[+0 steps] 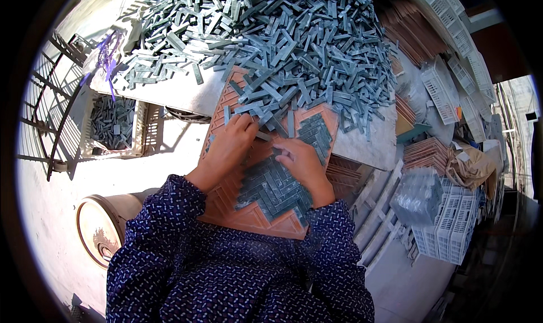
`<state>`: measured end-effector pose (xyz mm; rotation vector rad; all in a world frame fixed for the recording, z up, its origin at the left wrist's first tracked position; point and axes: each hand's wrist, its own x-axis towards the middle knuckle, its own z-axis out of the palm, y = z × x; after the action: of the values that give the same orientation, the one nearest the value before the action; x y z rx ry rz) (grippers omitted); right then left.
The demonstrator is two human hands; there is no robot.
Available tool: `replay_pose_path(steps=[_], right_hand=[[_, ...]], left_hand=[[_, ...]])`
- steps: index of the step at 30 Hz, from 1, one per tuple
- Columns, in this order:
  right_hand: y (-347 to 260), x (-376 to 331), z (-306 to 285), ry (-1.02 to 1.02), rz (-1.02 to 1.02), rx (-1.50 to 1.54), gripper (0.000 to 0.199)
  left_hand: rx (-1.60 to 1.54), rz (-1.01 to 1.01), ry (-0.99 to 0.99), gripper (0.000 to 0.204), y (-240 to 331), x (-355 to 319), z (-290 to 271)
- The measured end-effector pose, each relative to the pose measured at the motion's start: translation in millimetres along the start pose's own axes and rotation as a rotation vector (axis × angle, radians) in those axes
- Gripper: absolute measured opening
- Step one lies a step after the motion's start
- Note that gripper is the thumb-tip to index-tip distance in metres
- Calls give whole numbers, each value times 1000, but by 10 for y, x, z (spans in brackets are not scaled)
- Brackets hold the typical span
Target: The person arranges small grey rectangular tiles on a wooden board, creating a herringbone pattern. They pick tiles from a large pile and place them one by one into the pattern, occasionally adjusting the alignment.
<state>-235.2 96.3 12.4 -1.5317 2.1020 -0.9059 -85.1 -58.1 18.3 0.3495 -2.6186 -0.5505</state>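
Observation:
A reddish-brown grooved board (pixel 283 228) lies in front of me, its zigzag slots partly filled with dark green-grey stone strips (pixel 272 187) in a herringbone pattern. Over the board's left half, my left hand (pixel 229 147) is closed, fingers pinched together at a small stone strip (pixel 263 136); its fingertips are partly hidden. My right hand (pixel 305 163) hovers above the filled section, fingers half curled and thumb apart from them, with nothing visible between. Several loose strips lie across the board's far end, just beyond both hands.
A large heap of stone strips (pixel 294 34) covers the far side of the pale table (pixel 362 147). At left stand a crate of strips (pixel 138 128) and a round bucket (pixel 93 224). White plastic crates (pixel 441 232), stacked brown boards (pixel 424 155) and a plastic-wrapped bundle (pixel 417 196) are at right.

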Motion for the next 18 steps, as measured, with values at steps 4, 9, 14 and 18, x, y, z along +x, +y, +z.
replay_pose_path(steps=[4,9,14,18], right_hand=[[-116,-52,-57,125,46,51,36],[-135,-170,-63,208,50,64,35],[-118,-112,154,107,-106,-38,29],[-129,-38,176,130,-185,-183,22]], left_hand=[[-7,-14,-18,22,89,-49,-141],[-122,-67,38,17,282,-367,55],[-89,-131,95,14,327,-537,261],[-24,-86,58,22,294,-513,201]])
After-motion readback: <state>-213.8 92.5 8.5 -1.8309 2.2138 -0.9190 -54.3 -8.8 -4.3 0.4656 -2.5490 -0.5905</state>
